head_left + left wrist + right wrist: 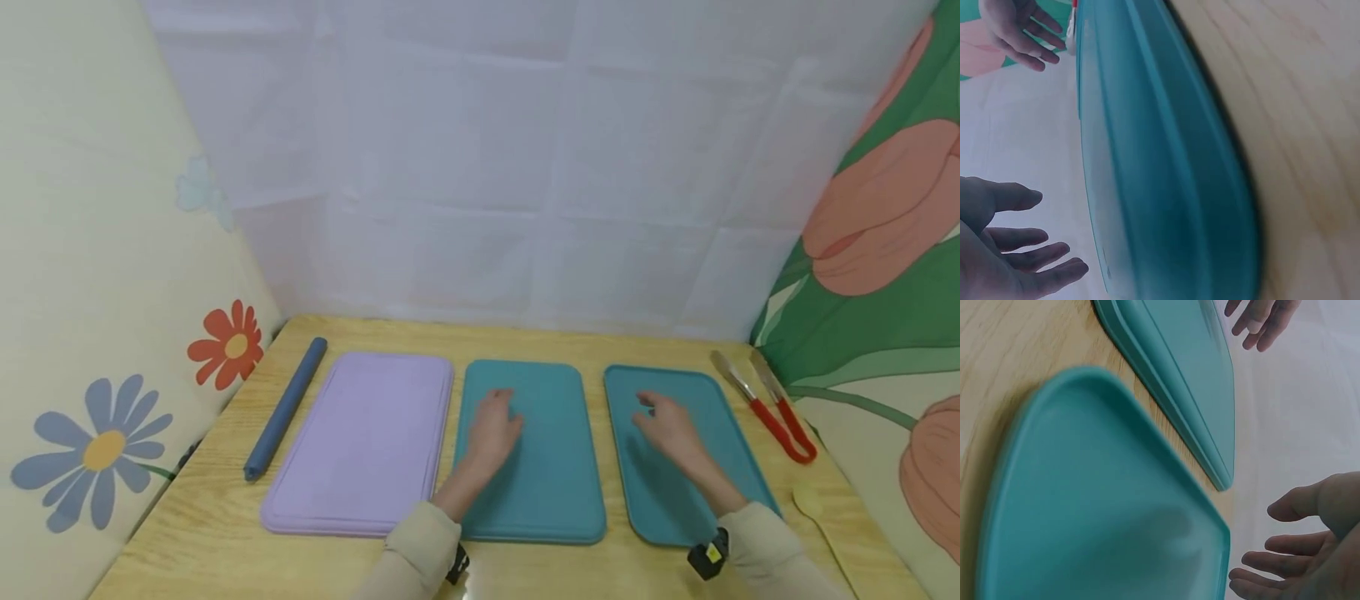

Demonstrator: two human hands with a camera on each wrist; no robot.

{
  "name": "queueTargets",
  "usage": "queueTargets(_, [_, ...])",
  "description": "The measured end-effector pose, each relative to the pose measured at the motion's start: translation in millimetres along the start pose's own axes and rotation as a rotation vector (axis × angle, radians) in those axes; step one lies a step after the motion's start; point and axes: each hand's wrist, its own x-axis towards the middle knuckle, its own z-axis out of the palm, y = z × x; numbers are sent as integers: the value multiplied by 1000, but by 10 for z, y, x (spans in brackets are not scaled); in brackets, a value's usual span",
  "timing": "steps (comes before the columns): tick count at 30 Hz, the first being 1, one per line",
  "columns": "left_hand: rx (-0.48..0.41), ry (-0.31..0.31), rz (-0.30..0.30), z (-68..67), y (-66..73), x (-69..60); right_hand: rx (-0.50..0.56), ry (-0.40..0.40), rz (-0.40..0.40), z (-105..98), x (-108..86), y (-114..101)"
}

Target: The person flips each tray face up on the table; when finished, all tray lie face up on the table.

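Over the middle teal board, a flat rectangle with rounded corners and a stepped edge, hovers my left hand. Its fingers are relaxed and hold nothing; the left wrist view shows a gap between the hand and the board. My right hand is above a teal tray with a raised rim, its fingers loosely bent and empty. In the right wrist view the right hand casts a shadow into the tray without touching it. Left of the board lies a lilac board.
A dark blue roll lies at the table's left side. At the right are red-handled tongs with metal ends and a pale yellow spoon. A white cloth hangs behind the wooden table, with flowered cloths at both sides.
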Motion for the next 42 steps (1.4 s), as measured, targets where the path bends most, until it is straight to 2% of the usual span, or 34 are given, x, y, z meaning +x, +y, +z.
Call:
queueTargets(6, [114, 11, -4, -77, -98, -27, -2, 3, -28, 156, 12, -163])
queueTargets(10, [173, -22, -18, -102, -162, -42, -11, -9, -46, 270, 27, -265])
queueTargets(14, [196, -52, -32, -115, -206, -54, -4, -56, -64, 380, 18, -357])
queueTargets(19, [164, -121, -61, -130, -230, -89, -6, -121, -66, 501, -4, -445])
queueTargets(25, [156, -142, -99, -142, -255, -128, -18, -176, -10, 621, -16, -470])
queueTargets(31, [139, -139, -141, -147, -281, -157, -34, -177, -7, 681, -28, -462])
queueTargets(42, [117, -149, -172, -176, -308, -183, -118, -132, -17, 766, -45, -521])
